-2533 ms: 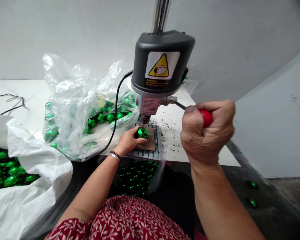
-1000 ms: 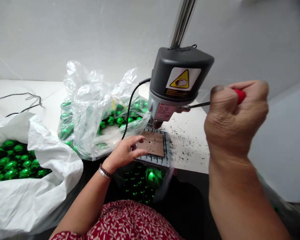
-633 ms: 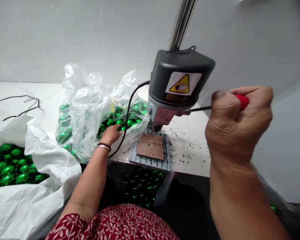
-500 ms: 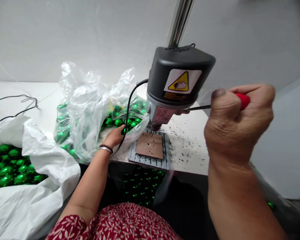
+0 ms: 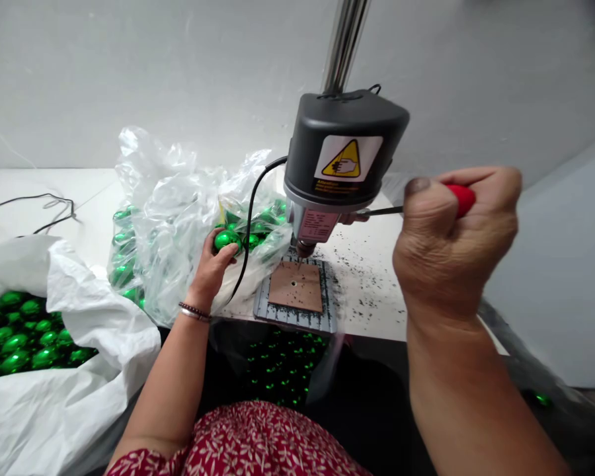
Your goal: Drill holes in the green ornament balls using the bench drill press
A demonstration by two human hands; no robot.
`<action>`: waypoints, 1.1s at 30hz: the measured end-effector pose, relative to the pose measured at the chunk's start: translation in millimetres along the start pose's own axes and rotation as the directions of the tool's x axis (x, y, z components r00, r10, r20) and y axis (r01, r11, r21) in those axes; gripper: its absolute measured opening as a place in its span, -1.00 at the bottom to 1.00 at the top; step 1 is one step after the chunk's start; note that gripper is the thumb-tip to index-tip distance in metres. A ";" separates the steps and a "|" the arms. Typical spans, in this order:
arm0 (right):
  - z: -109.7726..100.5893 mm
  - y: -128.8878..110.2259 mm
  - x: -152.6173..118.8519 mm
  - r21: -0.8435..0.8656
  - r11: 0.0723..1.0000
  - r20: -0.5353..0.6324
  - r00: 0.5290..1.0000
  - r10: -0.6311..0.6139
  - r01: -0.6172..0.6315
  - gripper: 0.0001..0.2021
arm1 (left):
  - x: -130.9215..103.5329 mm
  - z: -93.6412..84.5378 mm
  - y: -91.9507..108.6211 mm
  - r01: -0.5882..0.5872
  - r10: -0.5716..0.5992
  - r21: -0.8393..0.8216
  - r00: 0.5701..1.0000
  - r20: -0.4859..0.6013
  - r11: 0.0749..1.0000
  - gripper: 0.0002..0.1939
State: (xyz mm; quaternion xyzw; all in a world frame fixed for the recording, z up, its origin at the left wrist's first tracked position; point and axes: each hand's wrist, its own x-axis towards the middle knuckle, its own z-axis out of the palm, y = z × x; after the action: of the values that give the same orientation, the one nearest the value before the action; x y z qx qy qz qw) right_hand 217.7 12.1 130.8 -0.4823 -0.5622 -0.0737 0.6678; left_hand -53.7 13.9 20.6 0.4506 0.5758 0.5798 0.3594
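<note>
My left hand [image 5: 211,266] is closed round a shiny green ball [image 5: 227,240] at the mouth of a clear plastic bag [image 5: 166,198] that holds several more. On the right, my right hand [image 5: 453,241] grips the red knob [image 5: 465,200] of the drill press lever. The dark grey drill head [image 5: 344,149] hangs over a brown square board [image 5: 296,285] with a small hole, which lies on a grooved metal base [image 5: 262,305]. The drill tip is above the board, with no ball beneath it.
A white sack [image 5: 104,330] of green balls stands at the left. More green balls [image 5: 282,363] are below the table's front edge. Dark shavings litter the white table [image 5: 384,314]. A black cable [image 5: 250,211] loops beside my left hand.
My left hand has drawn back a little from the bag's contents and now has a green ball in its fingers. My right hand stays on the knob; the view has shifted slightly.
</note>
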 end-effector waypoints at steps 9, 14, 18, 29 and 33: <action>-0.1 1.0 -1.2 0.023 1.000 0.012 1.000 -0.010 0.010 -0.70 | -41.1 20.1 19.7 0.292 -0.070 -0.508 0.909 0.411 0.811 -0.37; 1.5 2.5 -2.8 0.029 0.999 0.016 0.999 -0.031 0.031 -0.68 | -53.2 44.1 3.1 0.469 -0.177 -0.546 0.846 0.502 0.694 -0.23; 2.4 2.2 -2.8 0.003 1.000 0.009 1.000 -0.029 0.029 -0.64 | -51.1 54.1 -12.5 0.448 -0.248 -0.401 0.853 0.460 0.799 -0.19; -5.6 -2.2 1.1 -0.016 0.999 0.118 0.993 -0.026 0.028 -0.63 | -39.1 80.0 -4.3 0.393 -0.383 0.072 0.816 0.433 0.917 -0.56; -6.1 -2.8 1.0 -0.001 1.000 0.129 0.991 -0.029 0.029 -0.64 | -37.9 85.0 -0.3 0.359 -0.379 0.131 0.817 0.435 0.924 -0.59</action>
State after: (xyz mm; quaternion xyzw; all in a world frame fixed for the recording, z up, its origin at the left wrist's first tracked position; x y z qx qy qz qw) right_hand 220.5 6.6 133.8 -0.4788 -0.6109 -0.0530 0.6283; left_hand 38.6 7.7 10.3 0.4604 0.5648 0.3656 0.5791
